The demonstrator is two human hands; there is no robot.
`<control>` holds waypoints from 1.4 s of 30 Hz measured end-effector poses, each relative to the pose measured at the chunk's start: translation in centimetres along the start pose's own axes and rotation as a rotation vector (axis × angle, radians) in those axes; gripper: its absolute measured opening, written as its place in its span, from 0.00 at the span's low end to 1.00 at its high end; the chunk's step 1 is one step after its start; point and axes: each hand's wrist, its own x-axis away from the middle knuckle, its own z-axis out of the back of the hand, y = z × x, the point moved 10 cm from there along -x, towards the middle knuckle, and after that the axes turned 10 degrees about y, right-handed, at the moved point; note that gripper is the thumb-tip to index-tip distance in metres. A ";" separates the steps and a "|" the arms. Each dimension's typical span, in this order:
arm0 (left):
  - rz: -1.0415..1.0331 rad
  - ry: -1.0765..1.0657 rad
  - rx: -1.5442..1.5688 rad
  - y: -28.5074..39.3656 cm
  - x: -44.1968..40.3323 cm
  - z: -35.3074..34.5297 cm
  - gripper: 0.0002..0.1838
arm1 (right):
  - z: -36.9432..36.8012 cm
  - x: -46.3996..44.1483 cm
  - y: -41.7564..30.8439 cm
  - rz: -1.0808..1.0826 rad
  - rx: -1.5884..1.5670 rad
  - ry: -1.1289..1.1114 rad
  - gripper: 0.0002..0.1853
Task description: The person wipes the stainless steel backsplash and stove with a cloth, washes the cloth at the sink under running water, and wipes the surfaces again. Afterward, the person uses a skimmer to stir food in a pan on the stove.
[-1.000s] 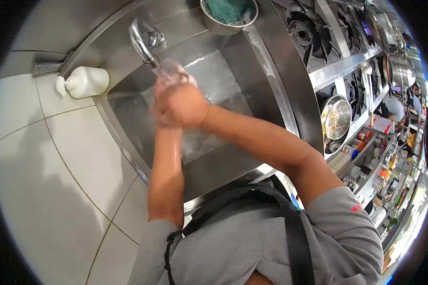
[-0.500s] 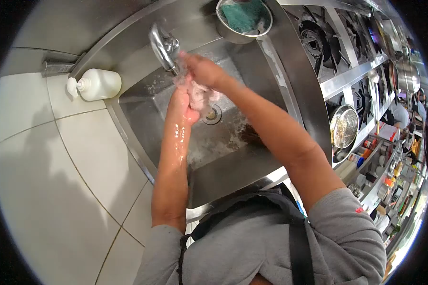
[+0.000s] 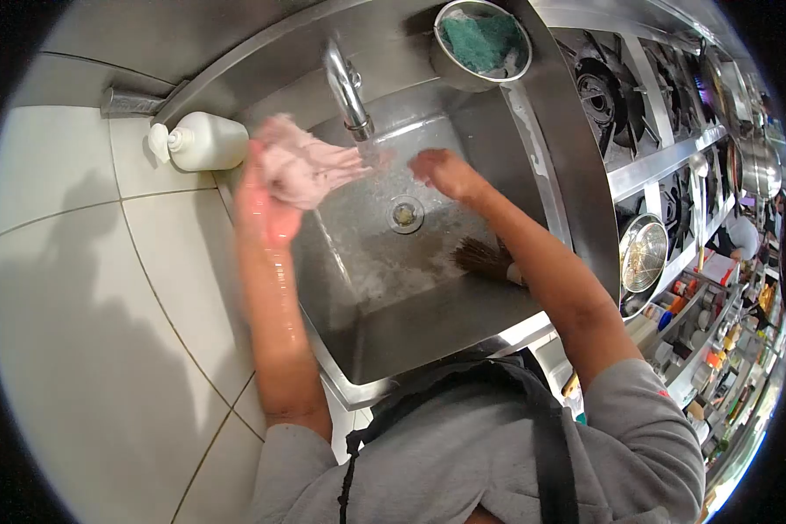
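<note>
My left hand [image 3: 266,205], wet and a little blurred, is closed on a soggy pale pink cloth [image 3: 310,170] at the left side of the sink. The bunched cloth hangs toward the spout of the chrome faucet [image 3: 347,92]. Over the sink basin [image 3: 380,319], right of the faucet, my right hand [image 3: 448,173] is apart from the cloth. Its fingers are loosely bent and blurred, and nothing shows in them. Below it in the basin lies a brown bristle brush [image 3: 483,258], partly hidden by my right forearm.
A white pump bottle [image 3: 210,141] stands at the sink's left edge. On the back right ledge is a metal pot [image 3: 467,77] with a green scouring pad [image 3: 485,44]. Gas burners [image 3: 607,96] and a wire strainer [image 3: 644,253] are to the right.
The hands, together at the faucet before, have separated. My left hand has carried the cloth to the left, and my right hand has come off it and moved right. The view has shifted slightly.
</note>
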 end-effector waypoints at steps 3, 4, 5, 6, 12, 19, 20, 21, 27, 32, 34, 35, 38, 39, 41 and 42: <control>0.252 -0.306 0.060 -7.6 -2.2 0.6 0.21 | 1.6 -0.9 -4.7 -0.045 -0.298 0.109 0.23; 0.308 -0.343 0.065 -9.4 -2.7 0.5 0.20 | 1.6 -1.0 -6.8 -0.101 -0.385 0.131 0.24; 0.257 -0.201 -0.076 -10.8 -2.7 -0.8 0.20 | 1.3 -1.0 -9.0 -0.105 -0.560 0.095 0.26; 0.206 -0.059 -0.218 -11.1 -2.7 -1.3 0.19 | 1.1 -0.9 -11.0 -0.109 -0.738 0.059 0.28; 0.140 -0.113 -0.014 -7.5 -3.6 -5.8 0.21 | -0.2 2.0 -10.8 -0.056 -0.211 -0.335 0.36; 0.028 0.049 -0.013 -3.4 -2.5 0.0 0.26 | 3.1 0.0 -1.6 0.230 0.404 -0.188 0.32; 0.071 0.087 0.016 -5.2 -2.7 2.0 0.26 | 3.4 -0.9 -1.2 0.187 0.218 -0.079 0.32; 0.113 0.121 0.044 -7.3 -2.8 3.6 0.26 | 3.6 -1.9 -1.2 0.144 0.031 0.034 0.32; 0.308 0.164 0.161 -16.9 -2.0 3.9 0.25 | -5.3 6.0 -14.2 0.210 -0.012 0.077 0.32; 0.235 -0.148 0.212 -19.8 -3.8 4.7 0.21 | -4.0 6.0 -14.4 0.369 0.278 0.443 0.29; 0.318 0.203 0.136 -19.3 -2.4 4.5 0.21 | -3.3 1.5 -10.7 0.174 0.430 0.376 0.27; 0.300 0.331 0.115 -19.0 -2.0 4.0 0.20 | -3.0 0.9 -10.6 0.188 0.458 0.390 0.26; 0.254 -0.180 0.236 -18.2 -3.9 2.4 0.19 | -1.8 5.7 -18.4 0.460 0.366 0.889 0.22; 0.254 -0.172 0.228 -18.0 -3.9 2.8 0.19 | -2.2 5.9 -18.3 0.484 0.376 0.873 0.22; 0.265 -0.139 0.202 -18.3 -3.0 4.0 0.18 | -3.4 3.4 -13.2 0.409 0.461 0.600 0.23; 0.290 0.018 0.126 -18.8 -2.9 4.5 0.18 | -4.8 1.8 -9.5 0.319 0.526 0.344 0.25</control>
